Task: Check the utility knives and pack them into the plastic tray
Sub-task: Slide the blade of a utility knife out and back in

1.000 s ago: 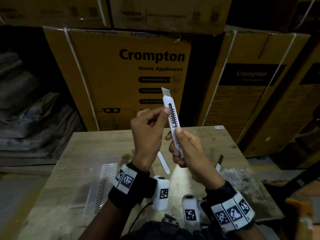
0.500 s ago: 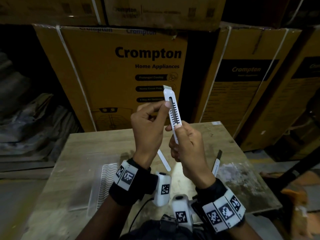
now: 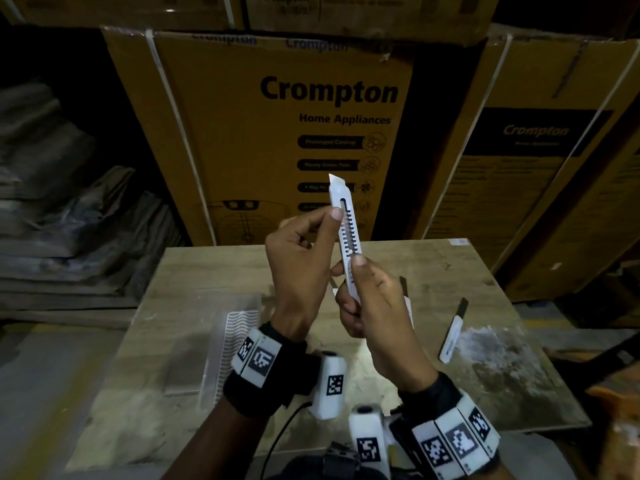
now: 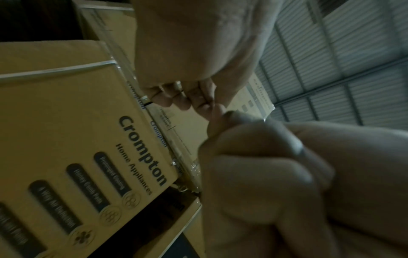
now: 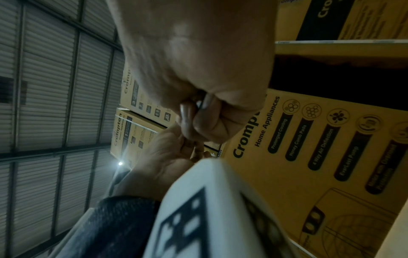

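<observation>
Dead center of the head view, a white knife [image 3: 345, 233] stands nearly upright above the bench [image 3: 194, 271], blade tip poking out. Right hand [image 3: 375, 306] fingers wrap its lower handle; left hand [image 3: 298, 268] pinches the upper body. Tray [image 3: 228, 344] lies lower left, another knife [image 3: 452, 336] right.

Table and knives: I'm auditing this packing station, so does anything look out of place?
The knife on the table lies with its dark blade extended. A whitish powdery patch smears the table beside it.
</observation>
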